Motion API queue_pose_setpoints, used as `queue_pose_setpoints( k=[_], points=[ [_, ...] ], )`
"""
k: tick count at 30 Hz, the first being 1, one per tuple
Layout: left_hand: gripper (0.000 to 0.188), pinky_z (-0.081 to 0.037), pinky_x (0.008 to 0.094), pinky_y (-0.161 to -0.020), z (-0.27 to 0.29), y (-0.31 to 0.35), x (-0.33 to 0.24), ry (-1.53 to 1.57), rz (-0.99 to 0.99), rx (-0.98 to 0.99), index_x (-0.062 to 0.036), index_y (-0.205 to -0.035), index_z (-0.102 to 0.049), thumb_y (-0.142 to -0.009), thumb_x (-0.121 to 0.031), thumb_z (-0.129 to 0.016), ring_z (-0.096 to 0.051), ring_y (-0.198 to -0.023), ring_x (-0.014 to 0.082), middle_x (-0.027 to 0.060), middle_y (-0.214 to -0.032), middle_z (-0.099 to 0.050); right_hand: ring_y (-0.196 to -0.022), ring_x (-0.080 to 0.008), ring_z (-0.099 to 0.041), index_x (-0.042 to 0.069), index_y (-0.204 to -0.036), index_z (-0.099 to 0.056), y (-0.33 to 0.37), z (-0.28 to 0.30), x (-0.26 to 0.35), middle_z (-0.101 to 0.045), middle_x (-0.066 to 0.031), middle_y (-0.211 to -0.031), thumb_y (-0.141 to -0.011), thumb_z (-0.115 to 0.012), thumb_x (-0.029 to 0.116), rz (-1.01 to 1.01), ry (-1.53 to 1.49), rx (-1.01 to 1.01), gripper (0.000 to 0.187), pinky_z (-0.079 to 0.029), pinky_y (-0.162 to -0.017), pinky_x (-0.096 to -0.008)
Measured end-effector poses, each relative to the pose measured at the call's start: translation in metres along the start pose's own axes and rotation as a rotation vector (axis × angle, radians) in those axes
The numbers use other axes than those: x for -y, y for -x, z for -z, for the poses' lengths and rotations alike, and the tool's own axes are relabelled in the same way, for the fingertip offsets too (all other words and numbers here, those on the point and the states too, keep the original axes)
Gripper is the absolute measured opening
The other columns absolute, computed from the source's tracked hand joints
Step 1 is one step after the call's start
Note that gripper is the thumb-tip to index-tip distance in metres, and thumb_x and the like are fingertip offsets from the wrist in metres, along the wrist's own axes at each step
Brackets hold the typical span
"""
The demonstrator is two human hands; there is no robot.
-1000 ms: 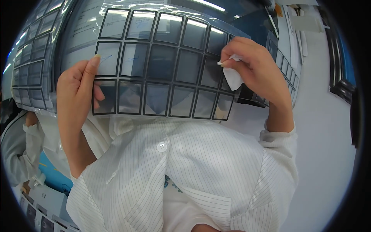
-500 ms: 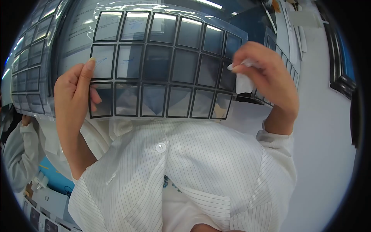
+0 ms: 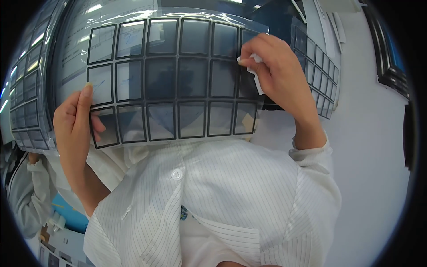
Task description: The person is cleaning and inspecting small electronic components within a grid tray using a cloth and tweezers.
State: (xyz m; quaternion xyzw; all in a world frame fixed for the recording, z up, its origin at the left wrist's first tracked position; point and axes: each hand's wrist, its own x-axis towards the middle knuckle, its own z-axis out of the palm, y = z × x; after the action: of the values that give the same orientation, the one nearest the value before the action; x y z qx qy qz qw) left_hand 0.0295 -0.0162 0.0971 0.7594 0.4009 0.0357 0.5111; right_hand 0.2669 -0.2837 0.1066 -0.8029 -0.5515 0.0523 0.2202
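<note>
A pale, smooth surface (image 3: 364, 147) fills the right of the frame, with a dark, glossy frame (image 3: 384, 58) curving along the upper right rim. At the lower left, beside a blue patch (image 3: 69, 213), another person's light sleeve (image 3: 40, 196) enters the view. White papers (image 3: 73, 49) with faint print and blue pen strokes lie in the upper left, seen partly through clear film.

The wearer's coat (image 3: 240, 178) is white, thin and finely striped, with a round white button (image 3: 177, 174) and soft creases.

The sheet (image 3: 175, 80) spans the upper middle of the frame, just above the coat's chest. It is glossy, see-through plastic, crossed by black-edged rectangles with rounded corners in three rows; light streaks its upper border, and the panes look dark or pale according to what lies behind. Similar gridded film shows at the left rim (image 3: 29, 89) and on the right (image 3: 322, 75).

The left hand (image 3: 73, 113) pinches the sheet's left edge, thumb in front and fingers showing through from behind. The right hand (image 3: 273, 66), fingers curled, pinches a crumpled white wipe (image 3: 256, 83) at the sheet's right end; whether the wipe touches the film is hard to tell.
</note>
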Motion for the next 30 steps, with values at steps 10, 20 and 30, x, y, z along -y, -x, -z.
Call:
queue_pose_setpoints(
  k=[10,20,30],
  points=[
    [0.044,-0.029,0.022,-0.036,-0.002,0.001,-0.002,-0.005,-0.027,-0.012,-0.0026,-0.075,-0.061,-0.101,-0.037,-0.054,-0.041,-0.036,0.0061,0.0,-0.047,-0.048,-0.074,-0.0272,-0.054,0.003,-0.085,-0.057,-0.003,0.007,0.0,-0.057,-0.0078,-0.078,-0.083,-0.066,0.001,-0.059,0.026,0.023,0.009,-0.043,-0.071,-0.0353],
    [0.038,-0.03,0.0212,-0.037,-0.002,0.006,-0.009,-0.008,-0.028,-0.03,-0.0009,-0.082,-0.065,-0.101,-0.033,-0.055,-0.043,-0.038,0.0053,0.0004,-0.049,-0.051,-0.078,-0.0274,-0.06,0.002,-0.089,-0.06,-0.003,0.016,0.004,-0.061,-0.0091,-0.084,-0.083,-0.068,0.006,-0.302,-0.338,0.09,0.01,-0.048,-0.07,-0.0338],
    [0.039,-0.031,0.0213,-0.037,0.001,0.003,-0.008,0.017,-0.035,0.004,-0.0006,-0.084,-0.066,-0.101,-0.034,-0.055,-0.044,-0.038,0.0052,0.0009,-0.05,-0.051,-0.083,-0.0231,-0.063,0.003,-0.098,-0.061,-0.035,0.013,0.004,-0.063,-0.0073,-0.092,-0.086,-0.07,0.006,0.019,-0.185,0.074,0.015,-0.051,-0.072,-0.0312]
  ],
)
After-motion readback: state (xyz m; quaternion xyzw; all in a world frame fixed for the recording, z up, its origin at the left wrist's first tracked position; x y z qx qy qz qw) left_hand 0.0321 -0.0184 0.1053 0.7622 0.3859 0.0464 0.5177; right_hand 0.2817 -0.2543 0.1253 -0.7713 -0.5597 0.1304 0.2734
